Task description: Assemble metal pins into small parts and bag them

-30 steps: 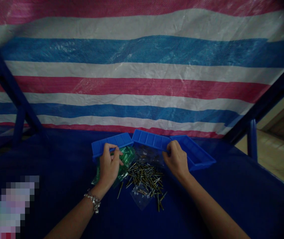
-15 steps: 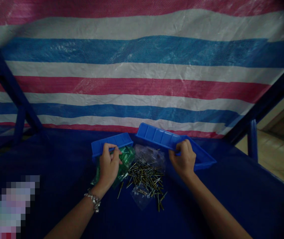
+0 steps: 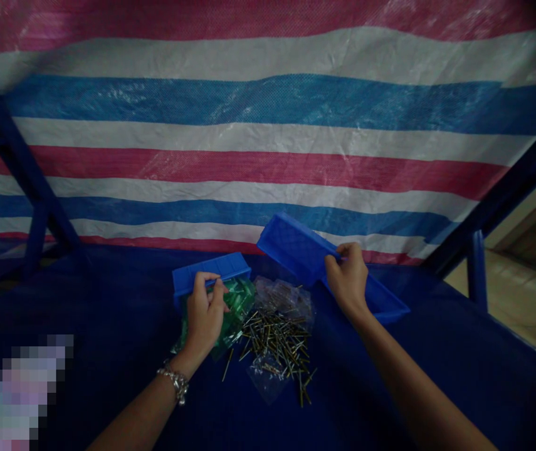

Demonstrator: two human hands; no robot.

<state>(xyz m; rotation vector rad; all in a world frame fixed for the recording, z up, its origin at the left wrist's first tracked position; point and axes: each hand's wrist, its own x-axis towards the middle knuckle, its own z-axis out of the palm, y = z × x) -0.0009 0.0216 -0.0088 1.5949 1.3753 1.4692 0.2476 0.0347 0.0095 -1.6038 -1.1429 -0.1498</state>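
My left hand (image 3: 205,310) is closed on the near rim of a blue plastic bin (image 3: 207,268), which is tipped on its side with green packets (image 3: 234,308) spread in front of it. My right hand (image 3: 348,282) grips the edge of another blue bin (image 3: 291,245), raised and tilted so its inside shows. Under and behind that hand lies a third blue bin (image 3: 387,302). Between my hands there is a heap of thin metal screws or pins (image 3: 277,335), with clear plastic bags (image 3: 286,294) behind it and a small clear bag (image 3: 268,376) in front.
The dark blue table (image 3: 121,300) carries everything. A striped red, white and blue tarp (image 3: 268,138) hangs behind it. Blue metal posts stand at the left (image 3: 23,144) and right (image 3: 498,194). A blurred-out patch (image 3: 21,391) covers the lower left.
My right hand has tilted and raised its bin, so the inside now shows instead of the ribbed outer wall. My left hand and its bin have hardly moved.
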